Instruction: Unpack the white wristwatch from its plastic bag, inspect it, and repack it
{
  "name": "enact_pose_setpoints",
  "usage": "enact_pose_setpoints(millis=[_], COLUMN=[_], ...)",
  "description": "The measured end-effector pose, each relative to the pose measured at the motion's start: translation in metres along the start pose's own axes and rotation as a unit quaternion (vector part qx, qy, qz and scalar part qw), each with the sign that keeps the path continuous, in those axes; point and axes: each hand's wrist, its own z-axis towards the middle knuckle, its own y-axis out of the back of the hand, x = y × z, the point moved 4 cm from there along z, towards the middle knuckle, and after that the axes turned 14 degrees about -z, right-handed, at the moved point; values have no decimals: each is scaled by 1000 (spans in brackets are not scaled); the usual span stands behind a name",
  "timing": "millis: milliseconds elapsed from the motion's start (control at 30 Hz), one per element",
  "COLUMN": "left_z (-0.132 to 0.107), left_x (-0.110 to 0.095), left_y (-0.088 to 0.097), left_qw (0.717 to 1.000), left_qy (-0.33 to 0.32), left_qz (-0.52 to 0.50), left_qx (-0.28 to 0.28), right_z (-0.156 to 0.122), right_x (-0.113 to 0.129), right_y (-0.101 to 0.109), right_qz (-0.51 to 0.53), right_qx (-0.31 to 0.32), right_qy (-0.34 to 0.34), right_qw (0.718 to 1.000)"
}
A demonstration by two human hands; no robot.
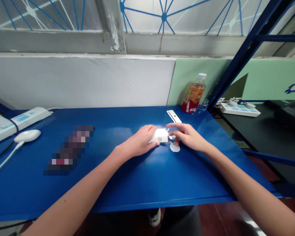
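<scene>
My left hand [144, 140] is closed over a small white packet [161, 135] with a dark square print on it, lying on the blue table [137, 183]. Its fingers and thumb wrap the packet's left end. Clear plastic film [171, 138] sticks out of the right end. There my right hand [186, 135] has its fingers bent around the film in what looks like a pinch; the exact contact is hard to see. Just below those fingertips lies a round whitish disc [175, 147]. Behind the hands rests a flat white strip [174, 116] with a dark line.
A bottle [193, 95] of amber drink stands at the back right, beside a clear object [203, 105]. To the left are a blurred-out dark item [70, 149], a white mouse-shaped device [27, 135] on a cable, and a power strip [27, 119]. A blue metal frame [236, 65] rises on the right.
</scene>
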Motion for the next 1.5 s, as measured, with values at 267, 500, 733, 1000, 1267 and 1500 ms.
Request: enact_pose_setpoints(millis=[267,500,733,1000,1267,1500], left_z=[-3,-4,-3,-4,-1,0], left_x=[7,7,5,5,6,12], left_y=[-15,-16,-16,-16,-13,-17], left_qw=[993,993,992,993,992,993], left_qy=[52,50,55,58,61,48], left_qz=[60,65,68,67,69,80], left_qx=[93,82,90,83,89,79], right_z=[1,1,4,3,2,3], right_x=[-7,-15,-15,-10,-17,-4], right_y=[5,19,19,13,8,4], right_qz=[-60,-303,-150,45,-10,33], right_qx=[-36,-131,-130,-55,28,-20], right_qy=[13,-29,-34,-76,-61,-14], right_qw=[997,944,979,995,998,999])
